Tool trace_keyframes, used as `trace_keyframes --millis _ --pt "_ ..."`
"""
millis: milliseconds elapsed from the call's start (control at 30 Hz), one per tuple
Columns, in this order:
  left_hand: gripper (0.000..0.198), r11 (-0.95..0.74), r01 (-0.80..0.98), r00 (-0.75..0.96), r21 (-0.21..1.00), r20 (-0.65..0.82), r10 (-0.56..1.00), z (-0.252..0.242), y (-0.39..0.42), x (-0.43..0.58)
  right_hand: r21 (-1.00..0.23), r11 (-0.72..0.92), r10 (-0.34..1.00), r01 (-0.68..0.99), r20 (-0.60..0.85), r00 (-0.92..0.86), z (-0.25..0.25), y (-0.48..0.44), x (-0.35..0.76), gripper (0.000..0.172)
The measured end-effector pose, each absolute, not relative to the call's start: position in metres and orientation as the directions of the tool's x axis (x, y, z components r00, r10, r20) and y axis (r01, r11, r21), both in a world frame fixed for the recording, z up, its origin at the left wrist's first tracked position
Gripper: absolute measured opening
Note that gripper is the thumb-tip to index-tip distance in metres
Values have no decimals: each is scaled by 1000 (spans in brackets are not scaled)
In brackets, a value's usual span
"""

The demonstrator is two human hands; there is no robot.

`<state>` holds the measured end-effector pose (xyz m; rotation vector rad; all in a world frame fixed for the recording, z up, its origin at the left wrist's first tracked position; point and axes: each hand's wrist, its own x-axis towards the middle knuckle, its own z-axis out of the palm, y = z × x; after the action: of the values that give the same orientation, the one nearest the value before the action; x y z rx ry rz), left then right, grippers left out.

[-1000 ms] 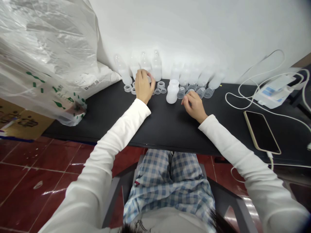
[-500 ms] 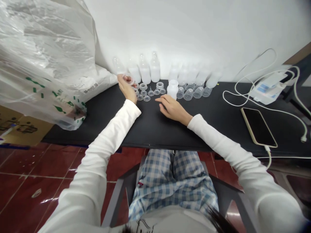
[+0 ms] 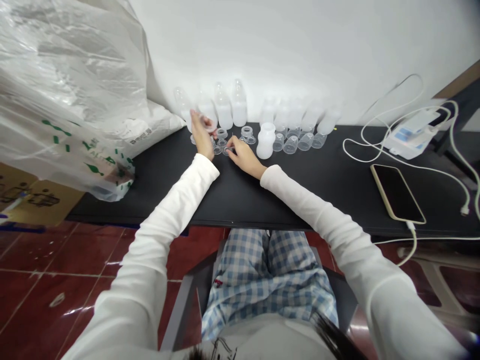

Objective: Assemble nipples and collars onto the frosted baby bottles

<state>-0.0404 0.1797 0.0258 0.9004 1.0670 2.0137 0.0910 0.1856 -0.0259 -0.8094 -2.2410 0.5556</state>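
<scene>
Left hand (image 3: 201, 137), edgewise, cups a ring (image 3: 210, 128); right hand (image 3: 244, 157) apparently pinches a teat (image 3: 225, 151).

Four baby bottles (image 3: 239, 109) stand left of one open white bottle (image 3: 266, 142) on the counter (image 3: 240, 200); right of it, five more bottles (image 3: 296, 116), four front-row clear caps (image 3: 291, 145), one smartphone (image 3: 398, 193).

A plain indoor workspace, home or small workshop, which one is unclear: the desk (image 3: 285, 195) stands against a white wall (image 3: 285, 50), red floor tiles (image 3: 37, 295) below it, bags (image 3: 86, 65) and a carton (image 3: 47, 202) at its left end, bottles (image 3: 239, 107) along its back, a plugged-in phone (image 3: 398, 194) near its right end.
</scene>
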Motion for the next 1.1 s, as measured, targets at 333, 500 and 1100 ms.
trace_keyframes --millis 333,500,1100 --pt "67 -522 91 -361 848 517 776 8 157 -6 -628 755 617 187 585 -527 -16 151 167 18" --pt "64 -521 100 -158 848 530 833 2 146 11 -502 829 558 244 724 -406 -8 151 184 31" --pt "53 -294 -212 68 932 314 947 0 130 35 -479 753 552 450 833 -36 -5 148 188 36"
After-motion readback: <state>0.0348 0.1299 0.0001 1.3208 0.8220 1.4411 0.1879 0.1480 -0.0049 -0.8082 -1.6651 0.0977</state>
